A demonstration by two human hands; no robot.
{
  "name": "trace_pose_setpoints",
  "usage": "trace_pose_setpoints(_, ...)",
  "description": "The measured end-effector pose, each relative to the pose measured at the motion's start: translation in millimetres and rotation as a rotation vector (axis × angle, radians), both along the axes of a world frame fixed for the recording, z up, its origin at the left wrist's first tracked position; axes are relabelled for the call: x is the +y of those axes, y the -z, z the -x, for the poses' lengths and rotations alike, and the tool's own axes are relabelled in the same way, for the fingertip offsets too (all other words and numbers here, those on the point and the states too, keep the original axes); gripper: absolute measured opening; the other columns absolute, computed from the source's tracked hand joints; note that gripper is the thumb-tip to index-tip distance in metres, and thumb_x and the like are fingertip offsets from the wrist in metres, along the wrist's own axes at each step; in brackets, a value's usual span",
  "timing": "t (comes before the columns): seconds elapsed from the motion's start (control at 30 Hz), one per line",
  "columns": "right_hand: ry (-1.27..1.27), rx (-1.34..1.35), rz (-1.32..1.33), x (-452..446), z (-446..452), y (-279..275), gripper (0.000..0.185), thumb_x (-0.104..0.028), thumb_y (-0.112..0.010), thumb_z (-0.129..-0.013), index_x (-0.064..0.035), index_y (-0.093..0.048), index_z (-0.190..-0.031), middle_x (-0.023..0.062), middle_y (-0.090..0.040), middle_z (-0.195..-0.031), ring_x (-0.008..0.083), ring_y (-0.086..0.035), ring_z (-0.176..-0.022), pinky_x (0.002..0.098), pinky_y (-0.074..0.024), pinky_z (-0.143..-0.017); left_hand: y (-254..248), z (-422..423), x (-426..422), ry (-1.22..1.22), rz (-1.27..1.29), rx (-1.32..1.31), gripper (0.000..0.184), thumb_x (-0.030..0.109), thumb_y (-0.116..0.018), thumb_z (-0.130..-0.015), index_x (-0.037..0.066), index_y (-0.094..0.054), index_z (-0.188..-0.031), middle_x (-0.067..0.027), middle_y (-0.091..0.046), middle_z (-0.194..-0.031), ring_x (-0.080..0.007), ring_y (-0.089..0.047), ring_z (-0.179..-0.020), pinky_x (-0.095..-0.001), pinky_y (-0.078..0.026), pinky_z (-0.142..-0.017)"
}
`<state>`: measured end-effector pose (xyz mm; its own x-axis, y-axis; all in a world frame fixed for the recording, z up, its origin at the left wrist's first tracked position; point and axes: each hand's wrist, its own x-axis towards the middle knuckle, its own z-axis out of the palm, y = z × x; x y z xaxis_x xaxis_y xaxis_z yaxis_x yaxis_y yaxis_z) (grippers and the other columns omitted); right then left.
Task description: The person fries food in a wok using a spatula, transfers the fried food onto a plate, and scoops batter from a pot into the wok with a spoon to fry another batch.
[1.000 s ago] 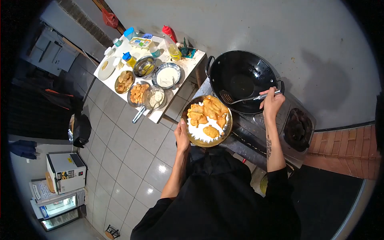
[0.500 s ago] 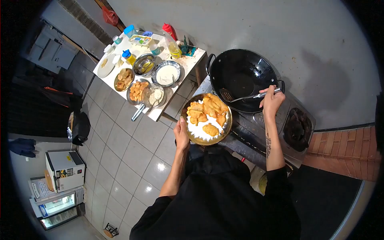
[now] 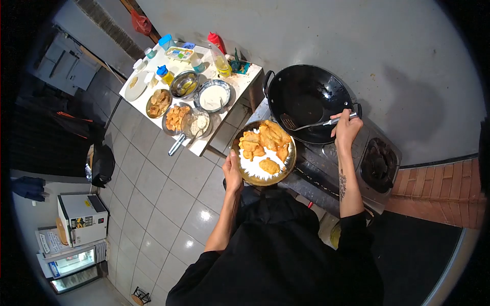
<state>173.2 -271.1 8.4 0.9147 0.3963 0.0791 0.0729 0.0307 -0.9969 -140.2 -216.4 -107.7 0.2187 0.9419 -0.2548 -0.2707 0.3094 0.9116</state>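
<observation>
My left hand (image 3: 233,176) grips the left rim of a round gold-coloured plate (image 3: 241,173). Several golden fried pieces (image 3: 274,138) lie on white paper in it. My right hand (image 3: 347,130) is closed round the handle of a slotted spatula (image 3: 311,124). The spatula's head is over the near left part of a black wok (image 3: 306,97), close to the plate's upper right edge. Dark liquid or a shiny base shows inside the wok, which sits on the stove (image 3: 326,176).
A white table (image 3: 166,115) at the upper left bears bowls of food, a white-filled bowl (image 3: 213,97), a handled pan (image 3: 196,124) and bottles. A second burner (image 3: 381,166) is right of the wok. Grey wall stands behind, and tiled floor (image 3: 168,194) lies to the left.
The spatula's head has shifted very slightly beside the plate. Both hands keep their holds, and the view has moved a little.
</observation>
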Motion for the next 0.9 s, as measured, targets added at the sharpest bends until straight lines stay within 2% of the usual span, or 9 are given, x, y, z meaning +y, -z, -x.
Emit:
trace_pose_setpoints(0.23, 0.009, 0.071, -0.045, 0, 1, -3, 0.035, -0.013, -0.048, -0.093, 0.0072, -0.054, -0.065, 0.0207, -0.063, -0.065, 0.0146, -0.045, -0.03, 0.0267, -0.0322, -0.025, 8, 6, -2, 0.014, -0.025, 0.044, 0.04, 0.032, -0.043, -0.102, -0.004, -0.056, -0.114, -0.0014, -0.061, -0.093, -0.0061, -0.054, -0.081, -0.023, -0.046, -0.071)
trace_pose_setpoints(0.3, 0.004, 0.078, -0.055, -4, 4, -6, 0.035, -0.013, -0.049, -0.093, 0.0067, -0.055, -0.065, 0.0208, -0.063, -0.064, 0.0146, -0.046, -0.031, 0.0265, -0.0335, -0.025, 7, 3, -5, 0.003, -0.041, -0.006, 0.041, 0.03, -0.042, -0.102, -0.006, -0.051, -0.12, -0.0076, -0.062, -0.101, -0.0102, -0.058, -0.085, -0.0261, -0.049, -0.073)
trace_pose_setpoints(0.43, 0.001, 0.092, -0.088, -6, 5, -11, 0.035, -0.013, -0.049, -0.094, 0.0061, -0.056, -0.065, 0.0209, -0.063, -0.064, 0.0138, -0.046, -0.032, 0.0259, -0.0342, -0.026, 11, 8, -4, 0.025, -0.029, 0.064, 0.042, 0.03, -0.042, -0.102, -0.006, -0.051, -0.121, -0.0083, -0.061, -0.103, -0.0105, -0.057, -0.088, -0.0265, -0.049, -0.075)
trace_pose_setpoints(0.63, -0.054, 0.025, -0.101, -12, 11, -12, 0.038, -0.014, -0.049, -0.094, 0.0054, -0.055, -0.062, 0.0212, -0.063, -0.064, 0.0131, -0.045, -0.032, 0.0259, -0.0344, -0.026, 17, 12, -3, 0.05, -0.055, 0.117, 0.04, 0.03, -0.043, -0.102, -0.006, -0.052, -0.119, -0.0067, -0.061, -0.101, -0.0102, -0.057, -0.086, -0.0266, -0.048, -0.074)
trace_pose_setpoints(0.9, -0.069, 0.022, -0.117, -16, 13, -11, 0.04, -0.015, -0.048, -0.095, 0.0056, -0.055, -0.062, 0.0207, -0.064, -0.063, 0.0132, -0.045, -0.031, 0.0267, -0.0343, -0.026, 8, 7, -3, 0.009, -0.038, 0.076, 0.037, 0.029, -0.043, -0.102, -0.004, -0.054, -0.114, -0.002, -0.058, -0.089, -0.0073, -0.055, -0.078, -0.0257, -0.047, -0.066)
